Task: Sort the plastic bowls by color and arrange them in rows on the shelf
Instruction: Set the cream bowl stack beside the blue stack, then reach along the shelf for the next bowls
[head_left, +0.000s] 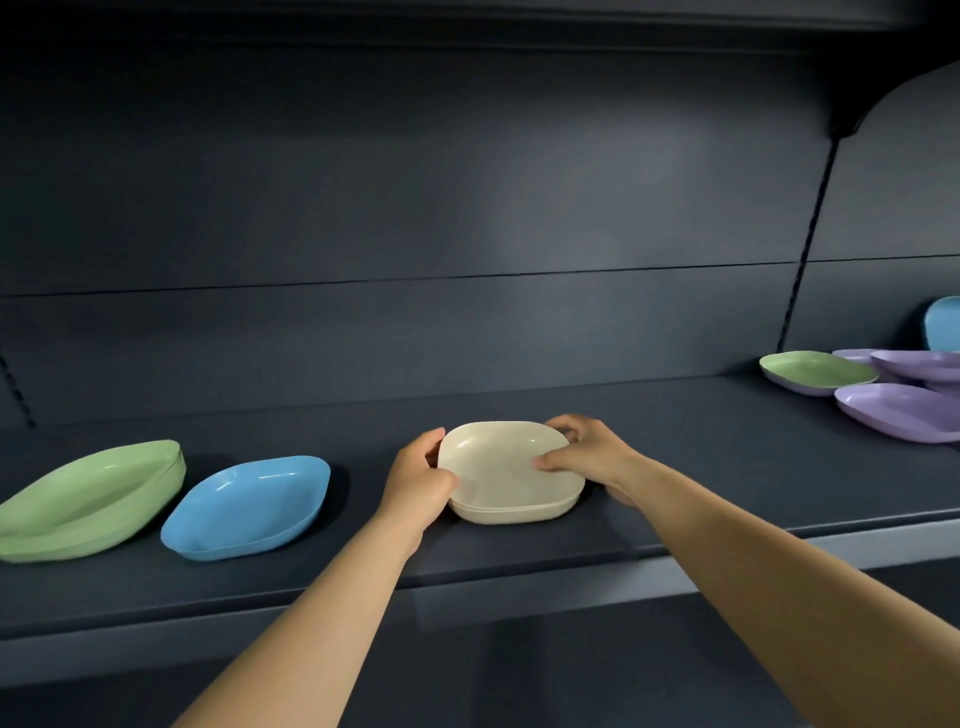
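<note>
Green stack (88, 501): far left on the shelf (675, 467), several green bowls nested, rims showing one under another at the back corner; the pile runs off the left edge of view.
Blue bowl (247, 506): just right of the green stack, close beside it, sitting flat and open side up; whether the two touch I can't tell.
Left hand (418, 480): at the left rim of the cream stack, fingers curled round the back-left corner and thumb along the near-left edge, gripping it.
Cream stack (506, 475): middle of the shelf, toward the front, held between both hands; at least two cream bowls nested, the lower rim peeking out along the near side. It looks to rest on the shelf.
Right hand (587, 457): on the right rim of the cream stack, thumb laid over the rim into the bowl, fingers bent round the back-right corner, holding it.
Green bowl (815, 370): well off to the right, sitting in a purple one whose rim shows beneath.
Purple bowls (898, 410): at the right end, several loosely overlapped, one nearer the front, others behind it against the green bowl.
Far blue bowl (943, 322): behind the purple ones at the right edge, tipped up on its side, partly cut off.
Back panel (467, 208): dark, plain, behind everything.
</note>
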